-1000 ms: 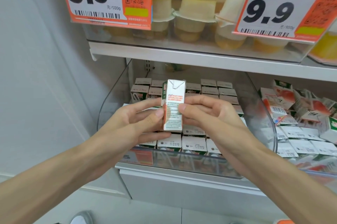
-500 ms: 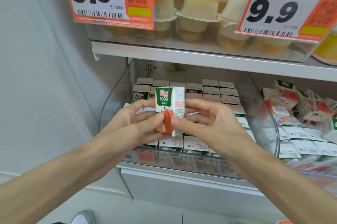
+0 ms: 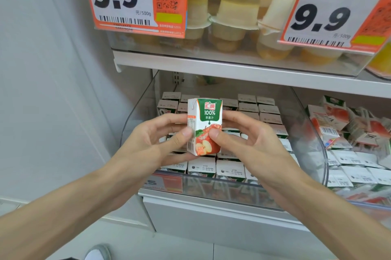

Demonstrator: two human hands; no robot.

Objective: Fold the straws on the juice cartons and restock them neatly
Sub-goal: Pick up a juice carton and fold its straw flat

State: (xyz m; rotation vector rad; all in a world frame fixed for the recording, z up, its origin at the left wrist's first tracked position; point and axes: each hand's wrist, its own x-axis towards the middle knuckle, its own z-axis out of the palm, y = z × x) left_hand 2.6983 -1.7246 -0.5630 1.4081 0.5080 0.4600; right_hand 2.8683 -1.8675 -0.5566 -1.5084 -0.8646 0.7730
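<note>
You hold one juice carton [image 3: 204, 126] upright in both hands, in front of the clear bin [image 3: 135, 120] on the lower shelf and above its front rows. Your left hand [image 3: 156, 143] pinches the lower left edge, thumb on the front and fingers curled behind. Your right hand [image 3: 251, 143] grips the right side the same way. The printed face is toward you, so the straw is hidden. I judge you are at the checking or folding step, with this carton not yet restocked. The next move likely calls for making sure the straw lies flat against the carton, then lowering it upright into a gap among the rows of cartons [image 3: 260, 109], square with its neighbours. The carton is a small, stiff box of smooth coated paper, with sharp corners and a glued flap at the top, so it should slide easily between the others. The bin wall is glossy, curved, transparent plastic.
</note>
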